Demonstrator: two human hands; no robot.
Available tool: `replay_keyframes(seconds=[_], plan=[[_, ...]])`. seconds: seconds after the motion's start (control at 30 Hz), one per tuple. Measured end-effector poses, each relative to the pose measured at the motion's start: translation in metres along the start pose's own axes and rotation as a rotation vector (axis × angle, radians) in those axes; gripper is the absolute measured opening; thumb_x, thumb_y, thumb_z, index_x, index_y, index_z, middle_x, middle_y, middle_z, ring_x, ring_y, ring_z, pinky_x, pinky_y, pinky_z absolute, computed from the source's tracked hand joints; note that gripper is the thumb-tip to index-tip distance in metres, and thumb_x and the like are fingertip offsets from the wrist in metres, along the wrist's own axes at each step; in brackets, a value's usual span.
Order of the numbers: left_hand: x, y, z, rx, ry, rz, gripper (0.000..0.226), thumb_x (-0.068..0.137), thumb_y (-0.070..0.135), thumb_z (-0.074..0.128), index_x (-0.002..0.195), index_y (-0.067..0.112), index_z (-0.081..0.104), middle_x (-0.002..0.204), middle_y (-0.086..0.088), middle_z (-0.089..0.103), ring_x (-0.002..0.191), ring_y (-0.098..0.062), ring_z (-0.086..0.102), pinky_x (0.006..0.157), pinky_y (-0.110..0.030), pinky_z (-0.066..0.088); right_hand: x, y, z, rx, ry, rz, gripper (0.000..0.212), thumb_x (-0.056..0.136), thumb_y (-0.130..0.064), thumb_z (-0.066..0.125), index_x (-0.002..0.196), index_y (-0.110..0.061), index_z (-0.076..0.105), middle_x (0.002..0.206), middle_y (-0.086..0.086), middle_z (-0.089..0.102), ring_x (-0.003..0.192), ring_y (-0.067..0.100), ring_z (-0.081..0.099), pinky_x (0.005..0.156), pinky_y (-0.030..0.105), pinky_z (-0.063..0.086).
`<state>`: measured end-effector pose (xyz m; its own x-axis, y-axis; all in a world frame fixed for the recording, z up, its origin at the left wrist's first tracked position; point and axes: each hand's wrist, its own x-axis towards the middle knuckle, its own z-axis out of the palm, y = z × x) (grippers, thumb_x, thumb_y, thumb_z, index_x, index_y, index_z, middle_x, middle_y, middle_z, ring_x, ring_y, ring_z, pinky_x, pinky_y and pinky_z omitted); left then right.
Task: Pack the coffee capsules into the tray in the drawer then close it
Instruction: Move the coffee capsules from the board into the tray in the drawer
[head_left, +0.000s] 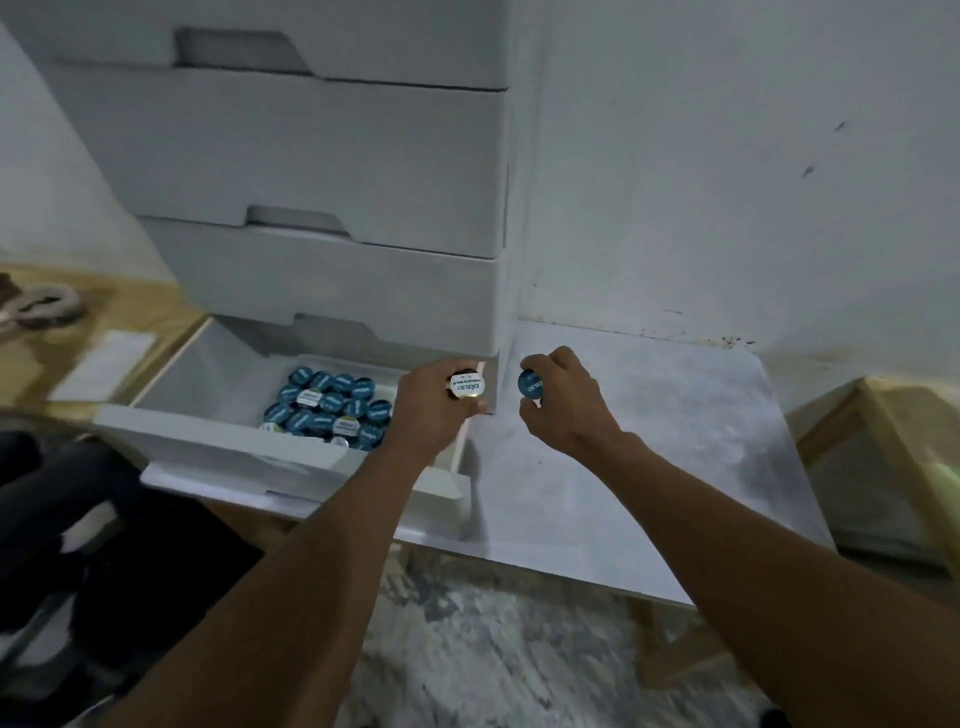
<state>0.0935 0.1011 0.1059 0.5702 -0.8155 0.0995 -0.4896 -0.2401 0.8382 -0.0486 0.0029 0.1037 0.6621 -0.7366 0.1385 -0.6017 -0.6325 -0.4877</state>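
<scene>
The bottom drawer (218, 441) of a white cabinet stands pulled out. Inside it a white tray (387, 382) holds several blue and white coffee capsules (332, 408) in a heap. My left hand (431, 408) hovers over the drawer's right end and grips a white-lidded capsule (466, 385). My right hand (563, 400) is just right of the cabinet corner, above the grey slab, and holds a blue-lidded capsule (531, 385) in its fingertips.
Shut drawers (322, 156) stack above the open one. A grey marble slab (649, 467) lies to the right against the white wall. Wooden floor with a paper and a rope-like item (47, 306) lies left; dark clothing (78, 519) sits at lower left.
</scene>
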Motion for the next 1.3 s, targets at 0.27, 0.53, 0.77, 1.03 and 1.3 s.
replay_keyframes(seconds=[0.27, 0.53, 0.77, 1.03, 1.3], plan=[[0.023, -0.061, -0.093, 0.076, -0.007, 0.073, 0.031, 0.073, 0.014, 0.079, 0.102, 0.011, 0.069, 0.098, -0.004, 0.071, 0.088, -0.015, 0.063, 0.077, -0.017, 0.045, 0.029, -0.098, 0.066, 0.011, 0.034, -0.018, 0.041, 0.085, -0.016, 0.061, 0.125, -0.013, 0.053, 0.121, 0.011, 0.052, 0.102, 0.029, 0.057, 0.087, 0.033, 0.045], [0.049, -0.119, -0.141, 0.120, -0.144, 0.033, 0.031, 0.073, 0.008, 0.076, 0.101, 0.016, 0.066, 0.095, -0.001, 0.069, 0.079, -0.012, 0.062, 0.060, -0.016, 0.050, 0.047, -0.145, 0.115, 0.026, 0.004, 0.117, 0.044, 0.083, -0.010, 0.064, 0.126, -0.015, 0.054, 0.125, 0.012, 0.051, 0.107, 0.028, 0.055, 0.089, 0.030, 0.044], [0.083, -0.144, -0.132, 0.077, -0.226, -0.025, 0.047, 0.067, 0.015, 0.084, 0.110, 0.016, 0.064, 0.105, 0.000, 0.069, 0.089, -0.012, 0.064, 0.074, -0.017, 0.051, 0.072, -0.141, 0.135, 0.039, -0.049, 0.183, 0.049, 0.082, -0.013, 0.068, 0.128, -0.013, 0.050, 0.126, 0.010, 0.056, 0.111, 0.026, 0.054, 0.094, 0.033, 0.044], [0.114, -0.164, -0.115, 0.125, -0.253, -0.031, 0.040, 0.066, 0.014, 0.084, 0.102, 0.013, 0.067, 0.096, 0.000, 0.071, 0.086, -0.015, 0.066, 0.082, -0.028, 0.053, 0.103, -0.116, 0.156, 0.067, -0.129, 0.204, 0.054, 0.079, -0.016, 0.072, 0.129, -0.013, 0.052, 0.126, 0.011, 0.055, 0.114, 0.026, 0.052, 0.097, 0.033, 0.042], [0.132, -0.185, -0.106, 0.107, -0.328, -0.015, 0.036, 0.065, 0.014, 0.083, 0.097, 0.020, 0.067, 0.095, -0.001, 0.069, 0.084, -0.015, 0.067, 0.082, -0.039, 0.056, 0.109, -0.104, 0.169, 0.101, -0.095, 0.309, 0.053, 0.077, -0.016, 0.073, 0.126, -0.011, 0.053, 0.125, 0.010, 0.055, 0.116, 0.025, 0.050, 0.096, 0.033, 0.041]])
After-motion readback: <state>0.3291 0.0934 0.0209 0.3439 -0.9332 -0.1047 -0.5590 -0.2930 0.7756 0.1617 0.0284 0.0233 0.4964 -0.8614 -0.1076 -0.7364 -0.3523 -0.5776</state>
